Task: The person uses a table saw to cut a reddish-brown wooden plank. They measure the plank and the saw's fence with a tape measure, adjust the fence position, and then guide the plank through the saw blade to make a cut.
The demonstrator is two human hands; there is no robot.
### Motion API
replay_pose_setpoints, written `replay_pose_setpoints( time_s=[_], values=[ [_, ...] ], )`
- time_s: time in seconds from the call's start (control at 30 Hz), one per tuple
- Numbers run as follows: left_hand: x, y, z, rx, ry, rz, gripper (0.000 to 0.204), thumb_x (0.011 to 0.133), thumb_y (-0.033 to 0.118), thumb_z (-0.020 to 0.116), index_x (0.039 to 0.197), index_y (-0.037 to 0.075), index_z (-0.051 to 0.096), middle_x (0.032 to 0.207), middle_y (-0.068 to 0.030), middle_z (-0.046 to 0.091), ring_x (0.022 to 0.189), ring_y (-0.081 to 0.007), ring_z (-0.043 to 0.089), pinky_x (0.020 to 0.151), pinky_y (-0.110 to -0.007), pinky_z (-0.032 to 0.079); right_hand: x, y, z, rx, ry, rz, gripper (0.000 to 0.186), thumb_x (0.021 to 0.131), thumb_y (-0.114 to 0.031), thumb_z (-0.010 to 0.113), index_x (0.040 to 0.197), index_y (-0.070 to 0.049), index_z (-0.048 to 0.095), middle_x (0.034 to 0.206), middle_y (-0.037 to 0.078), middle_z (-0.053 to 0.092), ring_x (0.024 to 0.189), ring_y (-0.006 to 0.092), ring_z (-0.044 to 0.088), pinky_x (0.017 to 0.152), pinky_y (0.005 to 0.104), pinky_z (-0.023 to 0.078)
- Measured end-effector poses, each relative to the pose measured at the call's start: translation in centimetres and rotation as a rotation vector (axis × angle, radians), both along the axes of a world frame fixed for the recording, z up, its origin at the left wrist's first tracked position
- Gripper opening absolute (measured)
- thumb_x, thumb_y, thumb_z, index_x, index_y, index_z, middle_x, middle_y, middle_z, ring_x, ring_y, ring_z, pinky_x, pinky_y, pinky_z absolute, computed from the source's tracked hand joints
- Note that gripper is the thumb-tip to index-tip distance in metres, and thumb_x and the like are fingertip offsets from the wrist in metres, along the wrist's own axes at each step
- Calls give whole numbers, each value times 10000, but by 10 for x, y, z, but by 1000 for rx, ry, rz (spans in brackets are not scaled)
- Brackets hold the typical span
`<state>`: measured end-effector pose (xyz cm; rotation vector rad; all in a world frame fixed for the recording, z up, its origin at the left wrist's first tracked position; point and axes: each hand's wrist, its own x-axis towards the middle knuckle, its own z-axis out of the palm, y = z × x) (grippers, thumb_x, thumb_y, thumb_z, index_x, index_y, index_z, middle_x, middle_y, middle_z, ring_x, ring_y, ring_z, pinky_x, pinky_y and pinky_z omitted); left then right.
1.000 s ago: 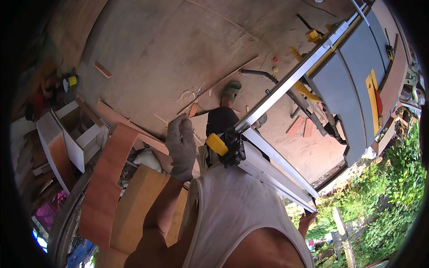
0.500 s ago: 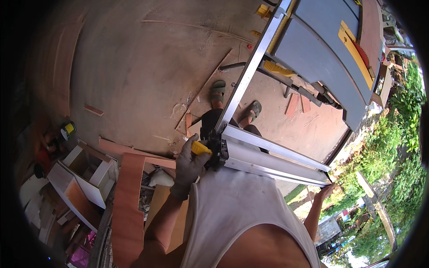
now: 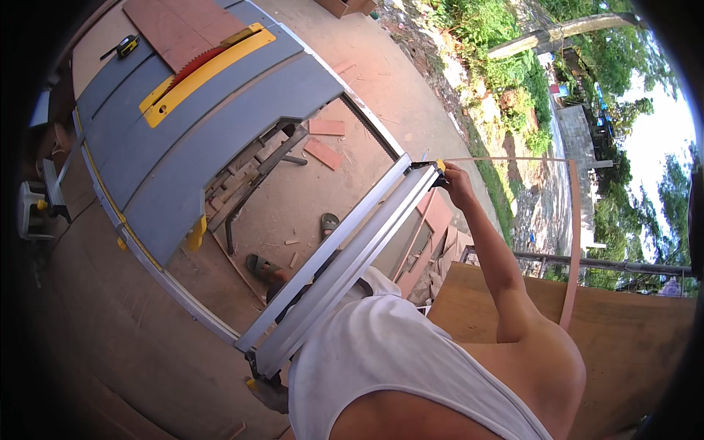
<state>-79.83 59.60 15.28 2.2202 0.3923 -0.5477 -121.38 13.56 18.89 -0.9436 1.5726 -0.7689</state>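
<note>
A long silver rip fence [image 3: 359, 253] lies across the two extended metal rails of a table saw, close against my white shirt. My left hand [image 3: 270, 396], in a dark grey glove, is at the fence's near left end, beside a yellow lever; my body and the fence partly hide its fingers. My bare right hand [image 3: 459, 185] is closed around the black and yellow end piece [image 3: 438, 173] at the other end. The saw's grey table [image 3: 242, 110] has a yellow insert [image 3: 163, 110] with a red blade [image 3: 198, 66] standing up through it.
A reddish-brown board [image 3: 172, 29] and a black and yellow tape measure [image 3: 127, 47] lie on the saw table. Wood offcuts [image 3: 323, 152] are scattered on the floor under the frame. A large plywood sheet [image 3: 623, 345] stands behind my right arm. Greenery grows beyond the concrete floor.
My view has swung to the right, bringing more of the saw table and my right arm into sight. My left hand, earlier plainly on the yellow lever, is now partly hidden.
</note>
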Motion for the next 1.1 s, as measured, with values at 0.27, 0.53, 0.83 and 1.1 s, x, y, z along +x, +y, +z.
replay_pose_setpoints(
  time_s=[0.27, 0.53, 0.83, 1.1],
  values=[
    [0, -21, -18, -59, -191, -52, 449, 910, 244, 486, 1296, 17, 451, 1158, -117, 580, 991, -188, 560, 849, -330, 452, -22, 32, -68, 66, -443, 272, 417, 850, -109, 446, 1230, 46, 520, 1185, 89, 554, 1139, 205, 520, 1066, 399, 380],
    [10, -34, -10, -151, -222, -31, 430, 913, 256, 483, 1280, 30, 468, 1160, -111, 577, 997, -193, 555, 858, -339, 446, -2, 43, -67, -78, -293, 481, 583, 760, -2, 626, 1314, -46, 453, 1132, 94, 585, 917, 182, 610, 811, 318, 483],
    [6, -5, 21, -274, -197, 148, 411, 917, 270, 479, 1261, 45, 487, 1162, -104, 573, 1004, -199, 549, 868, -349, 438, -38, -8, -31, -134, -27, 724, 630, 723, 76, 573, 1328, -47, 450, 1239, 212, 543, 1008, 385, 593, 889, 402, 484],
    [5, -2, 22, -351, -169, 248, 395, 920, 282, 476, 1245, 59, 503, 1163, -98, 570, 1010, -203, 544, 877, -359, 432, -46, 5, -52, -315, 83, 762, 635, 734, 110, 472, 1345, -57, 443, 1327, 218, 488, 1101, 389, 561, 943, 400, 461]
  ],
)
